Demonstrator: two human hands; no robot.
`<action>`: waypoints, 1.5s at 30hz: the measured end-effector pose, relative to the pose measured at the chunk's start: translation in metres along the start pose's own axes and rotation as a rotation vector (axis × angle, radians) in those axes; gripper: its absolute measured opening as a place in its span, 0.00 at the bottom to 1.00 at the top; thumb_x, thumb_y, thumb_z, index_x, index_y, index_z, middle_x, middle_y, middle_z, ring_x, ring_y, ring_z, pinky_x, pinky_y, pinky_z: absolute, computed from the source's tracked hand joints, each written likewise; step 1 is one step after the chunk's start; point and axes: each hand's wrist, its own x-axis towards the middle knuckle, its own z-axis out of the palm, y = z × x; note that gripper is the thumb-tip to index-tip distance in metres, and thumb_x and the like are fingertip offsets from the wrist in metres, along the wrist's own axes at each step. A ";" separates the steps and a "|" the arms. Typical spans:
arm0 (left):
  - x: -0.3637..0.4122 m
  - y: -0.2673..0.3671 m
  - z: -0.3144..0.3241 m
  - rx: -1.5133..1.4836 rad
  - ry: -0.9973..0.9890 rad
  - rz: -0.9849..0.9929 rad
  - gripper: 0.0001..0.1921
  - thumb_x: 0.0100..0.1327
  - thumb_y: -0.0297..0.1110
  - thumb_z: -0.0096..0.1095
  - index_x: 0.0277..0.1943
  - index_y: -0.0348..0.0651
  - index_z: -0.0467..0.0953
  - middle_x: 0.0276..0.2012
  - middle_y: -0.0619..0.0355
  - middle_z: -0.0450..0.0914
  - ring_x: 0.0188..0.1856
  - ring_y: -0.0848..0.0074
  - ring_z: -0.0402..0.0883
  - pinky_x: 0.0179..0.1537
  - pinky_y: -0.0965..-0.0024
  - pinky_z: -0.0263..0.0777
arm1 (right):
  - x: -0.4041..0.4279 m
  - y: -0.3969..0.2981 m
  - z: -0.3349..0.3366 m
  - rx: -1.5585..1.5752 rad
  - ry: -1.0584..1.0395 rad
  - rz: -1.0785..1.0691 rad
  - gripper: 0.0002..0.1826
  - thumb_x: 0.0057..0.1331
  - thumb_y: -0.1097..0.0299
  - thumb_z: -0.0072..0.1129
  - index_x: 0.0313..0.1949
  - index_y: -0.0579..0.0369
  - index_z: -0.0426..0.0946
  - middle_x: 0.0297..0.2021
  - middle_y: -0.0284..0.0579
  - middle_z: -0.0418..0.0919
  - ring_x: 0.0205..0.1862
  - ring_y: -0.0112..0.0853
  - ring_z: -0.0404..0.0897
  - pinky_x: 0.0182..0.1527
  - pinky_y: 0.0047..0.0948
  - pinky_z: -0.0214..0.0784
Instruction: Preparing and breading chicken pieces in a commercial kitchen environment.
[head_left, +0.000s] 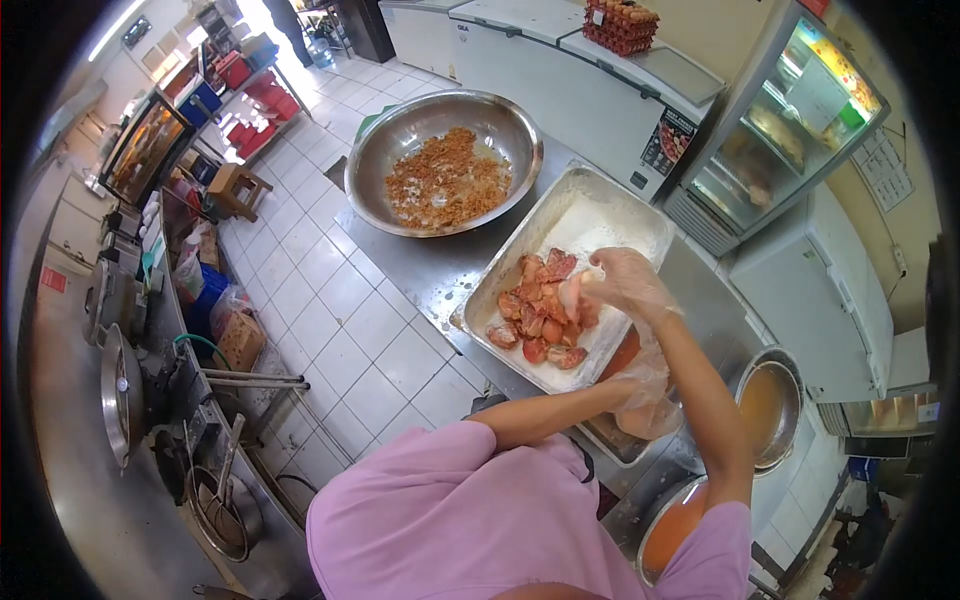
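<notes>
Pieces of raw, reddish chicken (536, 315) are heaped in a rectangular metal tray (480, 281), beside white flour (600, 221). My right hand (630, 277), in a clear plastic glove, is over the tray with its fingers closed around a pale chicken piece (573, 294). Closer to my body, my left hand (649, 405) is gloved too and sits low over a second metal tray (626, 456). Its fingers are partly hidden by the crumpled glove and the right forearm, so I cannot make out its grip. Reddish marinade (624, 352) shows between the trays.
A large steel basin (352, 176) with orange-brown crumbs stands on the steel table (405, 266). To the right are a pot of brownish liquid (765, 412) and a bowl of orange liquid (675, 532). Chest freezers (525, 82) and a glass-door fridge (772, 135) line the wall.
</notes>
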 end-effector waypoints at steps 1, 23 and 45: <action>-0.001 0.001 0.003 0.007 0.001 0.021 0.10 0.68 0.32 0.51 0.49 0.41 0.74 0.40 0.55 0.75 0.42 0.70 0.76 0.43 0.63 0.73 | -0.006 0.004 -0.001 0.005 0.002 0.013 0.30 0.52 0.52 0.64 0.49 0.63 0.80 0.43 0.61 0.82 0.50 0.47 0.81 0.56 0.38 0.70; -0.034 0.107 0.003 0.029 -0.001 0.131 0.27 0.76 0.52 0.41 0.36 0.34 0.76 0.37 0.46 0.79 0.42 0.58 0.75 0.51 0.60 0.67 | -0.230 0.176 0.225 -0.043 0.087 0.020 0.17 0.61 0.55 0.55 0.44 0.50 0.82 0.43 0.53 0.83 0.47 0.50 0.80 0.53 0.41 0.71; -0.037 0.101 0.008 0.027 0.036 0.164 0.20 0.72 0.48 0.46 0.39 0.38 0.74 0.33 0.37 0.75 0.40 0.41 0.74 0.42 0.49 0.68 | -0.216 0.165 0.226 0.447 0.067 0.361 0.16 0.67 0.52 0.54 0.46 0.47 0.78 0.47 0.42 0.78 0.49 0.39 0.75 0.53 0.38 0.69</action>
